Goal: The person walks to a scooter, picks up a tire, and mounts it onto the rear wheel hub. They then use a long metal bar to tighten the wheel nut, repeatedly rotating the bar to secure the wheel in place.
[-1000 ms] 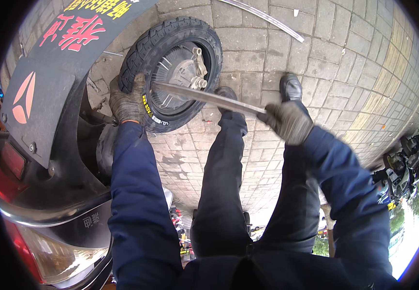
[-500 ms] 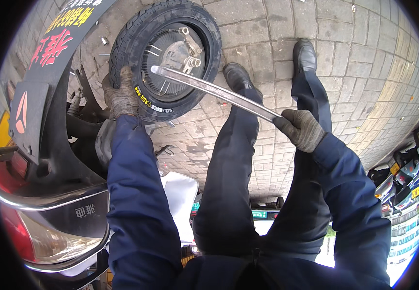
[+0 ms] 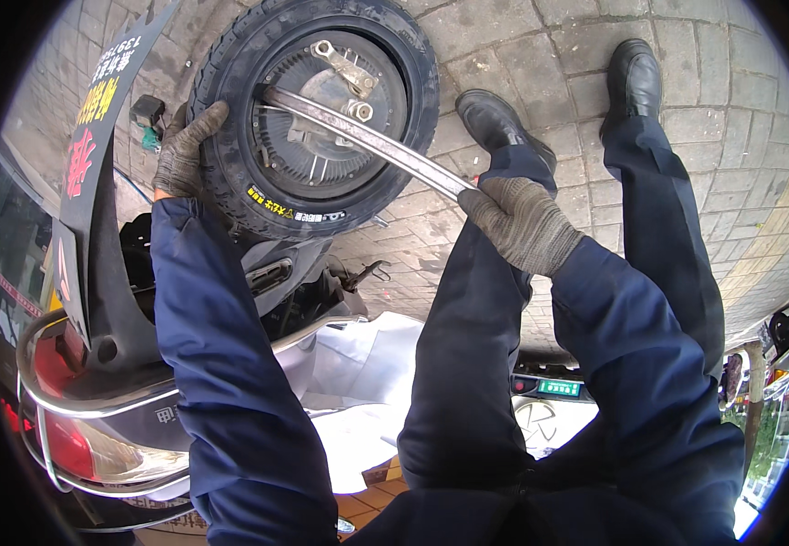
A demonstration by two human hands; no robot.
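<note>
A motor scooter wheel with a black tyre (image 3: 226, 173) and a grey finned hub (image 3: 344, 68) lies tilted on the paving. My left hand (image 3: 185, 150), in a knitted grey work glove, grips the tyre's left edge, thumb on the sidewall and fingers partly hidden. In my gloved right hand (image 3: 522, 223) is a long metal tyre lever (image 3: 376, 146), held by its near end. It slants across the wheel, its far tip at the inner left side of the rim, near the tyre's bead. Whether the tip is under the bead I cannot tell.
To the left stands a scooter's rear end with a black mudguard (image 3: 103, 246), a red tail light (image 3: 59, 373) and a chrome bar (image 3: 94, 409). A small black and green object (image 3: 147, 123) lies beyond my left hand. My black shoes (image 3: 494, 123) are right of the wheel.
The lever's tip has moved from above the wheel to the rim's inner left side. My right hand has come left, closer to the wheel. My left hand has shifted along the tyre's left edge.
</note>
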